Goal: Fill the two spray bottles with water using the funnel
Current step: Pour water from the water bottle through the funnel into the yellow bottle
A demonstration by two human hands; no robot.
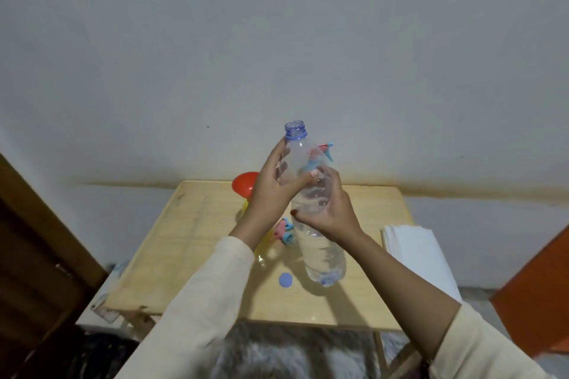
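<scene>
A large clear water bottle, uncapped and partly full, is lifted above the wooden table and leans slightly left. My left hand grips its upper shoulder, and my right hand holds its middle. Its blue cap lies on the table below. An orange funnel sits in a yellow spray bottle, mostly hidden behind my left arm. A pink and blue sprayer head lies on the table. Behind the water bottle, a second sprayer's blue trigger shows.
A stack of white paper or cloth lies at the table's right edge. A dark wooden door stands on the left, an orange panel on the right. A pale wall rises just behind the table.
</scene>
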